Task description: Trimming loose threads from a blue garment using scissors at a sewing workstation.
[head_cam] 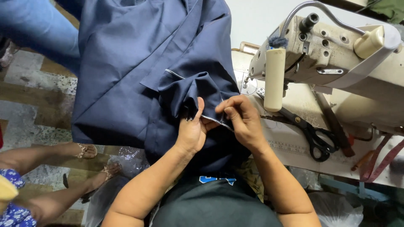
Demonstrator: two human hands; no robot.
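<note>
At the far left, a seated person's bare legs in beaded sandals (87,151) are seen on the patterned floor, apart from the work. Beside them, a large navy-blue cotton garment (139,71) is draped from the top of the view down into the worker's lap, its folds bunched at the centre. The left hand (192,130) is closed on a gathered fold of this cloth, thumb raised over it. A pale stitched edge (216,122) is stretched between the two hands, and the right hand (242,120) is pinched narrowly on it, fingertips curled as if a thread or seam is being picked at. To the right, a cream industrial sewing machine (332,54) is stood on a pale table (290,145), with black-handled scissors (313,136) laid beneath it. The garment is judged largely assembled, with seams already sewn; the edge in hand appears unfinished, and the cloth is not under the needle.
</note>
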